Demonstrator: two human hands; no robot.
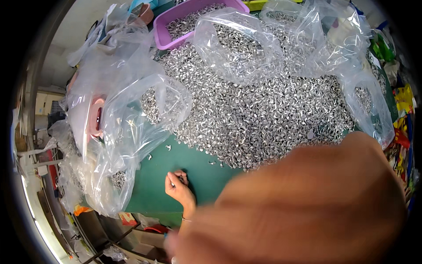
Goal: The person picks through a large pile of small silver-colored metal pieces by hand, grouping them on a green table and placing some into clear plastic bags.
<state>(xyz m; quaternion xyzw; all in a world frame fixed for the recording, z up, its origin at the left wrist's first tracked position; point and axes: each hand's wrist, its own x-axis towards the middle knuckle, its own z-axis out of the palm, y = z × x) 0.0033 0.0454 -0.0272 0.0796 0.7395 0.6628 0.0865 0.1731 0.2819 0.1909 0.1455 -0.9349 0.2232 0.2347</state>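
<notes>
I'm looking down on the left hand [177,188], low over the green table [206,169], its forearm rising from the bottom edge with a bracelet [187,218] at the wrist. The thumb sits on the left side, the fingers curl inward, and whether they pinch a piece or nothing I can't tell from here. And the right hand [303,198]: huge, right up against my lens, blurred, sweeping across the lower right and covering part of the left forearm. Knuckles top right, but its grip is beyond me; I can't tell whether it's clenched, released or holding something.

Ahead of both lies the pile [259,119] of small silvery metal pieces, spread across the table's middle and far side, a few loose pieces [169,148] between it and the left hand. Clear bags [136,127] flank it, and a purple tub [159,34] of pieces stands behind.
</notes>
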